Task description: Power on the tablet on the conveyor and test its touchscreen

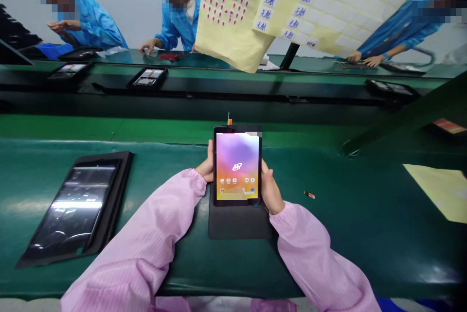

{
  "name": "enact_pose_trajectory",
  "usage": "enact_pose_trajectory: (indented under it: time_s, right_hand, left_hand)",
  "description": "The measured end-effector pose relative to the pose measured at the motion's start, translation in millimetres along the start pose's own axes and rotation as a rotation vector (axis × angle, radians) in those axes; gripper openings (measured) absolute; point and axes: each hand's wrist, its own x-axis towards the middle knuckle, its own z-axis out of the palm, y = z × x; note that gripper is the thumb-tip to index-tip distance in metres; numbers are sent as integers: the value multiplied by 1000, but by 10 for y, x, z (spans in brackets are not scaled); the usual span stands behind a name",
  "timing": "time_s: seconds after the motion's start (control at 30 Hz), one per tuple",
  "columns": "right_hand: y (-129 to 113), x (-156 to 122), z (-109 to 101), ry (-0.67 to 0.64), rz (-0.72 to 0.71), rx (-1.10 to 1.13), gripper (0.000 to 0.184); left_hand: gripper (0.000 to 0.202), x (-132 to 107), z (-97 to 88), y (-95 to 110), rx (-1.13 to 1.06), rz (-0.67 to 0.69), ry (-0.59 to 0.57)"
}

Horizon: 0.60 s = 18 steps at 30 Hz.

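Observation:
A lit tablet (237, 159) with a purple-to-orange home screen and app icons is held upright in front of me, its lower end over a dark flat pad (239, 223). My left hand (207, 164) grips the tablet's left edge, its fingers mostly hidden behind it. On the opposite edge, my right hand (271, 189) is closed around the tablet, with the thumb along the side. A thin orange strip (229, 121) sticks up above the tablet's top edge.
To the left, another dark tablet (78, 205) lies on a black pad. A small orange-and-white piece (309, 195) and a yellow sheet (438, 190) lie to the right. Black trays with devices (149, 78) stand on the line beyond. Sticker sheets (233, 15) hang above; people in blue work opposite.

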Motion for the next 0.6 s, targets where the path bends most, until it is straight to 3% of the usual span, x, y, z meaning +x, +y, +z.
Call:
enact_pose_trajectory:
  time_s: [0.23,0.3,0.37,0.43,0.5,0.6]
  right_hand:
    - [66,3,-8,-24,-75,13,70]
    - [2,-13,-24,96,-192,-164,61]
    - [-128,-44,-14,272,-377,-452,53]
    - [-297,-81,53,360,-565,-747,50]
    - [-446,-112,174,321,-689,-952,51]
    - [-541,-126,376,259,-756,-1097,53]
  left_hand:
    - [99,13,-32,6,-77,-42,-15]
    - [99,21,-53,3,-86,-50,-28]
    - [98,26,-62,0,-89,-45,-41]
    - [97,22,-50,-3,-84,-35,-61]
    - [97,8,-21,-2,-73,-29,-81]
    - [98,-19,26,7,-75,-38,-84]
